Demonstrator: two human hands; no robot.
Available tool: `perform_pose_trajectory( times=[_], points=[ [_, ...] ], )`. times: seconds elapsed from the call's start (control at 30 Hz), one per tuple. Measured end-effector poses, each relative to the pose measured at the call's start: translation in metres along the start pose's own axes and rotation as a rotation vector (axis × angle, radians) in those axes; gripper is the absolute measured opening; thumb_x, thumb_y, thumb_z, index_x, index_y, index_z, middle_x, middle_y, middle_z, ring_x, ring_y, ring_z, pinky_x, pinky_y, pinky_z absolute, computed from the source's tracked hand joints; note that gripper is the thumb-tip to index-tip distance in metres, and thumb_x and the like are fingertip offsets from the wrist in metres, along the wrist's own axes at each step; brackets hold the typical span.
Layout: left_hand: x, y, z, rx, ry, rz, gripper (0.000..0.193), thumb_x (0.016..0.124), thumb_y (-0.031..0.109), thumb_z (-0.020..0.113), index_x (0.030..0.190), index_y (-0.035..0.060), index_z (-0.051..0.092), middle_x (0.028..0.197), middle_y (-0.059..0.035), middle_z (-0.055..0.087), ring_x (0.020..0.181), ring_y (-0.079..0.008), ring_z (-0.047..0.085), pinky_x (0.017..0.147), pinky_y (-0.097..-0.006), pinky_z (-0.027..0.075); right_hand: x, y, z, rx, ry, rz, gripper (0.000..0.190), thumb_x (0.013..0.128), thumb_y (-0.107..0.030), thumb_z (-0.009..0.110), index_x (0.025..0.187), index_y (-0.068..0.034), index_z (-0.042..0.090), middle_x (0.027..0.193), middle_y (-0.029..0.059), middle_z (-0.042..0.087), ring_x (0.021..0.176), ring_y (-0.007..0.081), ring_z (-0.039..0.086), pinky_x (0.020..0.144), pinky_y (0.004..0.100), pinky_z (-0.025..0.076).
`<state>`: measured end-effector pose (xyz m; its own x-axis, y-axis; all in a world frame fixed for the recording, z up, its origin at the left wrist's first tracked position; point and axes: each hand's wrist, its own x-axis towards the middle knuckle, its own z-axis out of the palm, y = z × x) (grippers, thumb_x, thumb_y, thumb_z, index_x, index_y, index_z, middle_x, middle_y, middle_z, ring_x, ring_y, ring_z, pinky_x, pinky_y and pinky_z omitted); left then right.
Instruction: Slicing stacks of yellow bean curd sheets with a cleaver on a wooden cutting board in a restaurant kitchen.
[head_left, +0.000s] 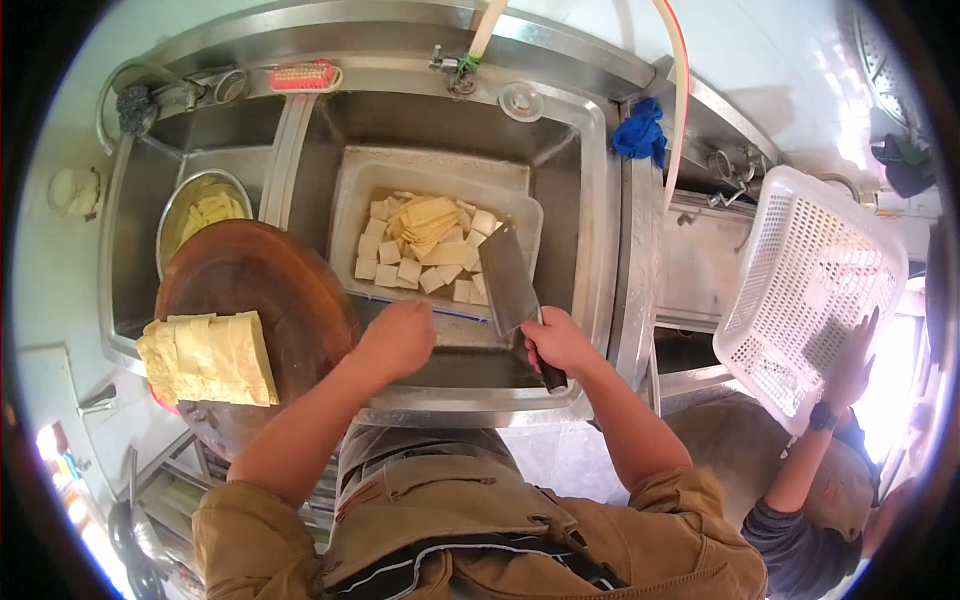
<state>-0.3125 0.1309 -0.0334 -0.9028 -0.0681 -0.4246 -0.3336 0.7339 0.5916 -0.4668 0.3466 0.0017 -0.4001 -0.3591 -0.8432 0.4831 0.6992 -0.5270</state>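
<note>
My right hand (559, 341) grips the dark handle of a cleaver (510, 277), its broad blade over the right side of a plastic tub (536, 225) in the sink. My left hand (401, 337) is curled above the tub's near edge; whether anything is inside it is hidden. White tofu-like cubes (367, 246) and a heap of thin pale yellow slices (427, 219) lie in the tub. To the left, a stack of folded yellow sheets, possibly tofu skin (210, 360), rests on a round wooden chopping block (262, 277).
A metal bowl (163, 232) with pale yellow pieces stands in the left basin, partly behind the block. A red brush (302, 75) and a blue cloth (640, 133) lie along the sink's rim. At right a co-worker's hand (851, 364) holds a white perforated basket (780, 300).
</note>
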Motion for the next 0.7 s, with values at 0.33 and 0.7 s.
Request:
perform_pose_trajectory(
  times=[0.33,0.7],
  points=[
    [-0.134,-0.037,-0.032,0.087,0.916,-0.092,0.046,0.079,0.017,0.069,0.120,0.0007,0.057,0.122,-0.0237,0.057,0.117,-0.0428,0.051,0.099,-0.0483,0.042,-0.042,-0.008,0.044,-0.010,-0.233,-0.332,0.024,0.101,-0.023,0.053,0.093,0.000,0.053,0.063,0.0023,0.054,0.048,0.0118,0.052,0.046,0.0278,0.041],
    [-0.173,-0.086,-0.028,0.264,0.832,-0.644,0.074,0.072,0.027,0.078,0.136,0.0062,0.047,0.138,-0.0227,0.042,0.128,-0.0436,0.040,0.106,-0.0493,0.037,0.013,-0.028,0.146,-0.303,-0.444,-0.355,0.035,0.100,-0.033,0.053,0.085,-0.002,0.050,0.063,0.0032,0.053,0.046,0.0117,0.052,0.043,0.0294,0.042]
  ],
)
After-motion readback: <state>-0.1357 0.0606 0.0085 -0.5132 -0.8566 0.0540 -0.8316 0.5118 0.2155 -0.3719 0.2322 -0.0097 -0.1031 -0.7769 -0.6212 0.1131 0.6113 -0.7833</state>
